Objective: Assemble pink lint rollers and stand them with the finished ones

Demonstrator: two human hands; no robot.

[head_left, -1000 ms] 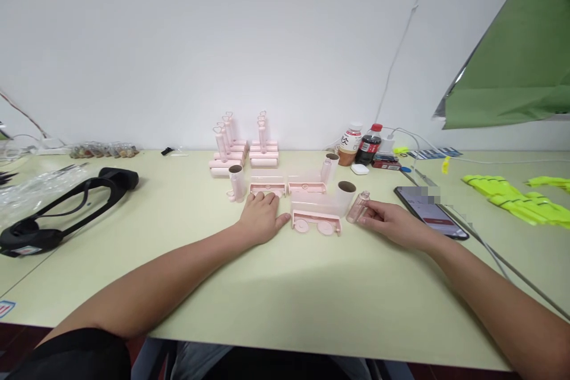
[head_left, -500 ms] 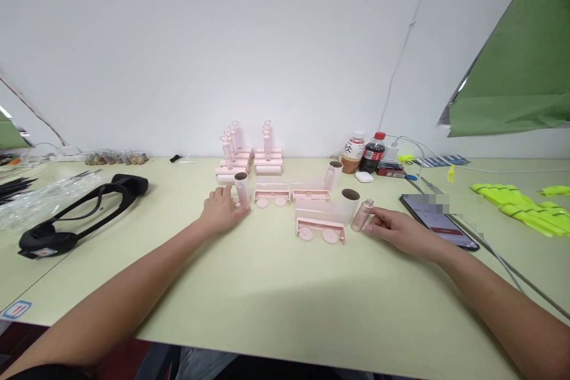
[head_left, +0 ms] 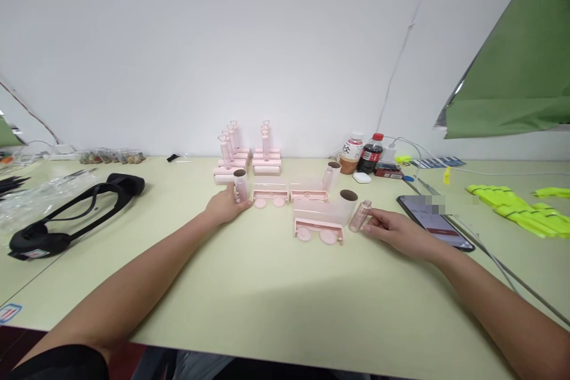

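Plenty around the edges here: headset (head_left: pixel 42 242) and plastic wrap (head_left: pixel 48 199) away to the left, phone (head_left: pixel 440 225) just beyond the right hand (head_left: pixel 396 231), a cable (head_left: pixel 485 249) trailing past it. Juice (head_left: pixel 351 154), partly full, and dark soda (head_left: pixel 369 154) stand capped by the wall, well behind. Now the near roll (head_left: pixel 345 209): upright, hollow, brown inside, crowding between the pink frame (head_left: pixel 318 224) and the tilted vial (head_left: pixel 358 218). Right fingertips meet that vial; whether they grip, I can't tell. Left hand (head_left: pixel 222 206) curls beside the left roll (head_left: pixel 240 173) and its vial (head_left: pixel 241 188), grip hidden.
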